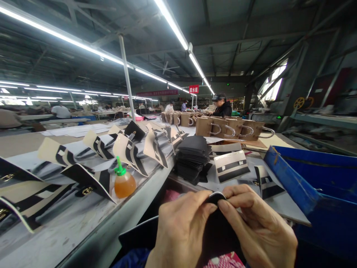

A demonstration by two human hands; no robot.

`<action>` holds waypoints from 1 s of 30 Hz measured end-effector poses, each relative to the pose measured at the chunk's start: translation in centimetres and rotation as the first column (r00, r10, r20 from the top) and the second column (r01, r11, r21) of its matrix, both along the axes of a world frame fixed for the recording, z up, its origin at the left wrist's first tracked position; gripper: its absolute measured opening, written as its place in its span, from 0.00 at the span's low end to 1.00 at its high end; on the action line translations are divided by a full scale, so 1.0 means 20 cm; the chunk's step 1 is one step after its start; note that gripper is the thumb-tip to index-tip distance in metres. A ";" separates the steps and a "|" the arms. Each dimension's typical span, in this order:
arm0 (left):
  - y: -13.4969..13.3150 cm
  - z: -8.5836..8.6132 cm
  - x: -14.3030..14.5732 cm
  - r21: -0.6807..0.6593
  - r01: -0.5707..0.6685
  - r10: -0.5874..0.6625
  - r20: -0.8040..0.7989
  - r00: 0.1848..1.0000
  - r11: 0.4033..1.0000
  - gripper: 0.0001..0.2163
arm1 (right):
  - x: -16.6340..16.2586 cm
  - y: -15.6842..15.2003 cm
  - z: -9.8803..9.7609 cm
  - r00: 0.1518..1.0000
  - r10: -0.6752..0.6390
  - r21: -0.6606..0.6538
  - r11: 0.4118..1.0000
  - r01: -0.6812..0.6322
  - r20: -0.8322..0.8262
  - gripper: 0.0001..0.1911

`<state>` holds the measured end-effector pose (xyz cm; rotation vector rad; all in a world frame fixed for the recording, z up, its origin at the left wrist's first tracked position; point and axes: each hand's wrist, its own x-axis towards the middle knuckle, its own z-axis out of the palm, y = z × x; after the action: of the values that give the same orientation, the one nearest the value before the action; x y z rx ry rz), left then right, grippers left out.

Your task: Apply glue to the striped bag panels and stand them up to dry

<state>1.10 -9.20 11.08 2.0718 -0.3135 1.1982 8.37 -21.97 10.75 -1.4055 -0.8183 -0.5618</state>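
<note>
My left hand [181, 230] and my right hand [259, 227] meet at the bottom centre, both pinching the top edge of a small black piece [216, 199] with a white rim. The thumbs and forefingers are pressed together on it. Most of the piece is hidden between my hands. Just beyond them lies a stack of black cut pieces [192, 156] and a cream panel with black stripes [231, 165].
An amber bottle with a green nozzle [124, 182] stands on the long bench [69, 230] among several cream-and-black striped panels [129, 152]. Tan bags with handles [223, 128] line the far bench. A blue bin [312, 175] sits at right. Other workers are further back.
</note>
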 end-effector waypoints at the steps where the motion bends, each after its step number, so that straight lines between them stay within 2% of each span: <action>1: -0.01 0.00 0.01 -0.015 -0.004 0.004 0.008 1.000 1.000 0.08 | 0.00 0.00 0.00 1.000 -0.021 0.007 1.000 0.020 0.012 0.09; 3: 0.00 0.01 0.03 -0.071 0.016 -0.017 -0.011 1.000 0.997 0.07 | 0.02 -0.03 0.00 1.000 0.023 -0.038 0.999 -0.023 -0.013 0.10; 5: 0.04 0.02 0.03 -0.162 0.048 -0.061 -0.074 0.995 0.986 0.06 | 0.06 -0.10 0.02 0.979 0.170 -0.118 0.976 -0.183 -0.108 0.10; 7: 0.09 0.04 0.02 -0.305 0.091 -0.138 -0.137 0.981 0.948 0.05 | 0.12 -0.15 0.05 0.929 0.294 -0.147 0.932 -0.331 -0.224 0.12; 8: 0.12 0.05 0.03 -0.390 0.133 -0.205 -0.148 0.967 0.911 0.04 | 0.16 -0.16 0.06 0.907 0.329 -0.152 0.914 -0.376 -0.264 0.14; 10: 0.16 0.05 0.05 -0.563 0.286 -0.408 -0.099 0.908 0.775 0.04 | 0.21 -0.14 0.06 0.866 0.396 -0.198 0.863 -0.465 -0.306 0.16; 12: 0.17 0.05 0.10 -0.669 0.492 -0.632 0.044 0.774 0.556 0.07 | 0.24 -0.05 0.04 0.768 0.509 -0.274 0.732 -0.624 -0.388 0.17; 14: 0.16 0.03 0.14 -0.695 0.625 -0.749 0.188 0.636 0.356 0.10 | 0.24 0.06 -0.03 0.589 0.625 -0.206 0.576 -0.791 -0.513 0.16; 15: 0.15 0.03 0.16 -0.691 0.660 -0.769 0.237 0.594 0.296 0.10 | 0.23 0.11 -0.07 0.496 0.664 -0.129 0.522 -0.843 -0.559 0.16; 16: 0.15 0.03 0.16 -0.687 0.673 -0.770 0.263 0.582 0.274 0.10 | 0.23 0.16 -0.11 0.420 0.701 -0.047 0.484 -0.874 -0.576 0.16; 18: 0.18 0.03 0.15 -0.701 0.634 -0.737 0.232 0.635 0.326 0.09 | 0.24 0.21 -0.18 0.363 0.736 0.058 0.478 -0.876 -0.572 0.19; 19: 0.21 0.04 0.12 -0.714 0.596 -0.724 0.183 0.665 0.367 0.08 | 0.25 0.21 -0.19 0.387 0.730 0.061 0.504 -0.862 -0.563 0.20; 21: 0.29 0.03 0.05 -0.735 0.510 -0.702 0.064 0.709 0.448 0.11 | 0.28 0.18 -0.17 0.532 0.655 -0.038 0.611 -0.791 -0.536 0.20; 23: 0.38 0.01 -0.03 -0.733 0.457 -0.701 -0.038 0.712 0.504 0.19 | 0.31 0.14 -0.12 0.747 0.499 -0.257 0.727 -0.637 -0.439 0.18; 25: 0.44 -0.01 -0.08 -0.679 0.404 -0.665 -0.169 0.727 0.613 0.25 | 0.32 0.10 -0.05 0.907 0.330 -0.469 0.778 -0.418 -0.261 0.15; 26: 0.45 -0.02 -0.09 -0.634 0.341 -0.603 -0.253 0.756 0.694 0.27 | 0.32 0.08 -0.02 0.948 0.267 -0.535 0.783 -0.317 -0.172 0.13; 28: 0.46 -0.03 -0.10 -0.492 0.170 -0.392 -0.393 0.832 0.854 0.25 | 0.30 0.07 0.01 0.980 0.194 -0.606 0.775 -0.179 -0.041 0.10; 30: 0.43 -0.04 -0.08 -0.370 -0.003 -0.161 -0.412 0.897 0.929 0.19 | 0.28 0.08 0.02 0.986 0.166 -0.647 0.755 -0.108 0.029 0.08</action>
<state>-0.56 -0.56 10.23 1.9072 0.0370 0.6491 13.90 -20.40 11.05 -1.9359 -1.2517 -0.2189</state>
